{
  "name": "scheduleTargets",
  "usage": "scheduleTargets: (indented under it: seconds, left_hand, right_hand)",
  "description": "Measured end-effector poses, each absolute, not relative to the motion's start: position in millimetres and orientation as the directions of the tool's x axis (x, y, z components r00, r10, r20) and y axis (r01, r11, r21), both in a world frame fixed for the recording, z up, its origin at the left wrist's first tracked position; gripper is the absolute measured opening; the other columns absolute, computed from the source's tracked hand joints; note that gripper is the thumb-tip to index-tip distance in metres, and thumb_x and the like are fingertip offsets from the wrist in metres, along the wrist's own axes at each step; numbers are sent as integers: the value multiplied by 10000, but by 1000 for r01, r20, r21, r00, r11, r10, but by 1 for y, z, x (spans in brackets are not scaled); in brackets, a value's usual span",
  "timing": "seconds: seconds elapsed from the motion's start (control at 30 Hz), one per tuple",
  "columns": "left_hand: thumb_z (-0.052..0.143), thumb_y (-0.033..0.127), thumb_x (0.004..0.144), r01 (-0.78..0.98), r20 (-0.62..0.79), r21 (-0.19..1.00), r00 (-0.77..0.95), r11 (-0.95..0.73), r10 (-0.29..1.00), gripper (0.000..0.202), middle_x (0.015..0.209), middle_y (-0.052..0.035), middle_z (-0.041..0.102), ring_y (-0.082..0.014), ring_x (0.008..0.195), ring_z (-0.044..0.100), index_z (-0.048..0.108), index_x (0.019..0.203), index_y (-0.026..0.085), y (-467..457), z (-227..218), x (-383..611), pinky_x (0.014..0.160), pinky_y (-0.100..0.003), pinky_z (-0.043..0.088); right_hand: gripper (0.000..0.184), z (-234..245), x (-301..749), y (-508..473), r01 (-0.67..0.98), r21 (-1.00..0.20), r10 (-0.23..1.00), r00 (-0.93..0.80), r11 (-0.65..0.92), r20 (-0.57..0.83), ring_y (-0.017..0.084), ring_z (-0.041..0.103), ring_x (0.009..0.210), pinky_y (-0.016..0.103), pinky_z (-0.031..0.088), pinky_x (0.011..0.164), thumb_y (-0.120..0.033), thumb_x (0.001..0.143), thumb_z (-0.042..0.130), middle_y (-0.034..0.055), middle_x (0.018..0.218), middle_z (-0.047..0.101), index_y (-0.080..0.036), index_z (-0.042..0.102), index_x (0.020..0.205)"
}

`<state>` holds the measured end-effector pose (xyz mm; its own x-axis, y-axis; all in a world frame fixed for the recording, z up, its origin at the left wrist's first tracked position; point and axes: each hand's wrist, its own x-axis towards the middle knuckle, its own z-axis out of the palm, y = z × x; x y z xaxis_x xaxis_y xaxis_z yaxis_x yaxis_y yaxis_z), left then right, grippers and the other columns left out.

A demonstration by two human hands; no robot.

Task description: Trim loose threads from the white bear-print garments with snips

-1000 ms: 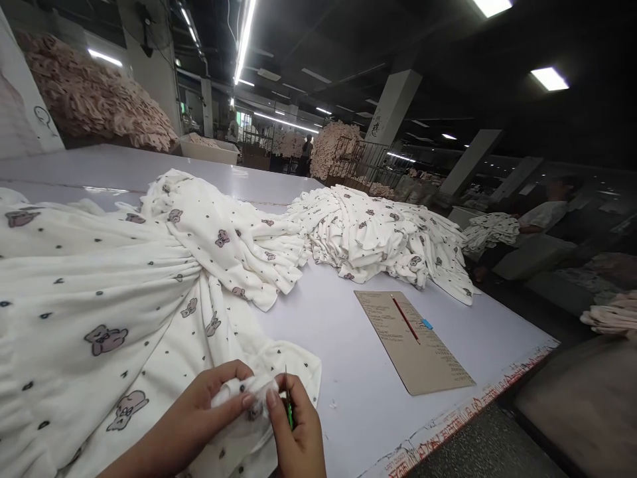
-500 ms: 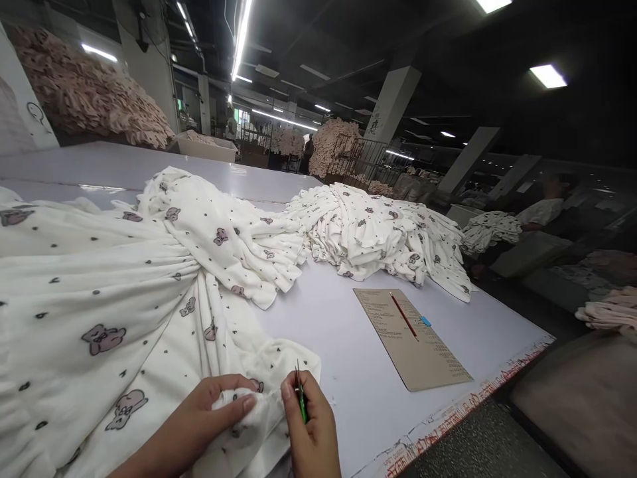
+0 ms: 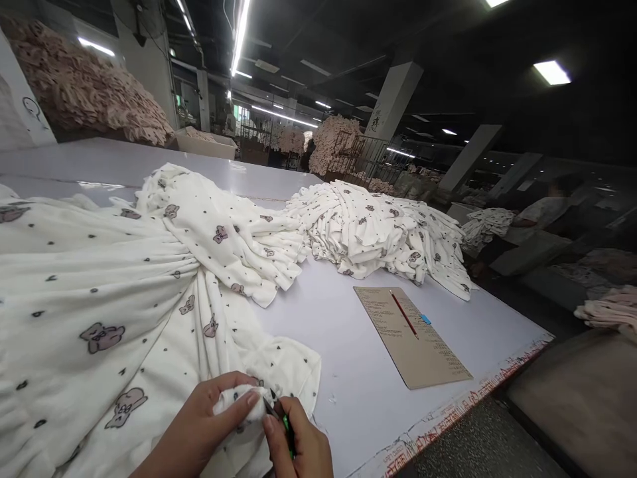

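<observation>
A white garment (image 3: 119, 292) printed with small bears and dots lies spread over the near left of the white table (image 3: 358, 372). My left hand (image 3: 209, 425) pinches a bunched fold of this cloth near the table's front edge. My right hand (image 3: 301, 445) is closed on small green-handled thread snips (image 3: 281, 417), whose dark tips touch the pinched fold. Both hands sit at the bottom middle of the head view.
A heap of the same printed garments (image 3: 378, 232) lies at the table's far right. A brown paper sheet (image 3: 413, 338) with a red pencil (image 3: 404, 315) lies near the right edge. Pink fabric piles (image 3: 84, 99) stand behind. A seated person (image 3: 537, 216) is at the right.
My right hand has tilted the snips from upright down onto the pinched cloth and moved closer to my left hand. The left hand has kept its pinch.
</observation>
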<state>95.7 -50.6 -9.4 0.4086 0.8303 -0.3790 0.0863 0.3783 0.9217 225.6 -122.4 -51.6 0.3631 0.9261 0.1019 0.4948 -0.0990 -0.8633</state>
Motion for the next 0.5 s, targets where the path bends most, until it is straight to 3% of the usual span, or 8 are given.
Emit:
scheduleTargets:
  seconds: [0.2, 0.37, 0.5]
  left_hand:
    - [633, 484, 710, 190, -268, 960, 387, 208, 882, 299, 705, 13, 646, -200, 761, 607, 636, 797, 198, -55, -7, 95, 677, -236, 474]
    - [570, 427, 775, 289, -185, 956, 460, 51, 869, 223, 746, 20, 669, -185, 790, 613, 636, 772, 214, -58, -5, 94, 756, -221, 476]
    - [569, 384, 793, 323, 61, 913, 500, -251, 864, 166, 845, 9, 703, -190, 837, 642, 662, 784, 247, -47, -6, 59, 758, -199, 503]
  right_hand:
    - [384, -48, 227, -120, 452, -890, 951, 297, -59, 88, 122, 357, 444, 226, 207, 436, -543, 871, 396, -54, 485, 350, -223, 444, 664]
    - [441, -46, 232, -123, 259, -965, 975, 222, -49, 10, 107, 354, 430, 215, 246, 447, -562, 887, 377, -59, 453, 364, -202, 464, 648]
    - [435, -48, 253, -121, 143, -985, 960, 276, -95, -52, 100, 332, 443, 208, 266, 453, -566, 880, 409, -74, 473, 347, -201, 464, 652]
